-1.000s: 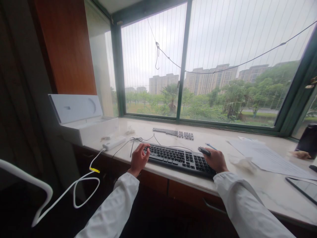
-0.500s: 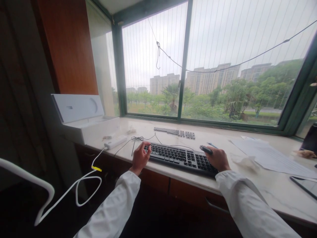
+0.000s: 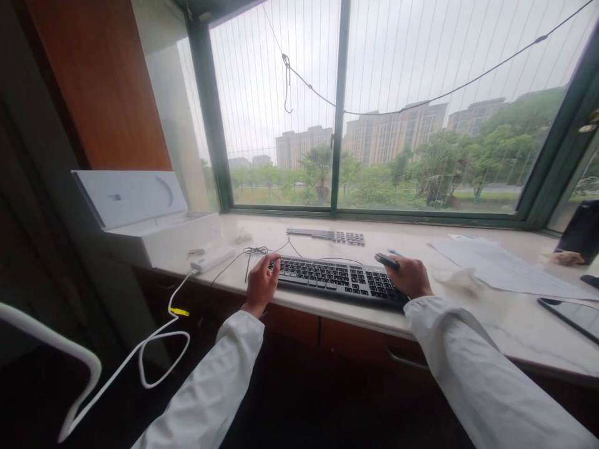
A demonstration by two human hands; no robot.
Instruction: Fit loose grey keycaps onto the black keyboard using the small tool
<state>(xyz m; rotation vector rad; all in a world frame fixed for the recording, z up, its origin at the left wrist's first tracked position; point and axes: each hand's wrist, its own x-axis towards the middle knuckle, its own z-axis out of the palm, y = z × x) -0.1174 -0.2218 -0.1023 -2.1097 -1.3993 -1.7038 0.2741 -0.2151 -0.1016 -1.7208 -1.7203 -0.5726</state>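
Observation:
A black keyboard (image 3: 322, 274) with its keycaps off lies along the counter's front edge. My left hand (image 3: 262, 282) has its fingers and thumb closed round the keyboard's left end. Over the number pad at the right end, my right hand (image 3: 406, 274) grips a small dark tool (image 3: 387, 260), which points to the upper left. Behind the keyboard, removed keycaps (image 3: 346, 237) lie in rows on the white counter. A thin cable (image 3: 255, 251), partly bundled, runs behind my left hand.
An open white box (image 3: 178, 234) and a white power strip (image 3: 213, 259) stand at the left, with a white cord hanging down. Crumpled tissue (image 3: 463, 280), paper sheets (image 3: 505, 265) and a dark-screened device (image 3: 573, 317) lie at the right. A window rises behind the counter.
The camera view has shifted slightly, so the scene sits a little higher and further left. Both hands stay at the same ends of the keyboard, and the tool remains in my right hand.

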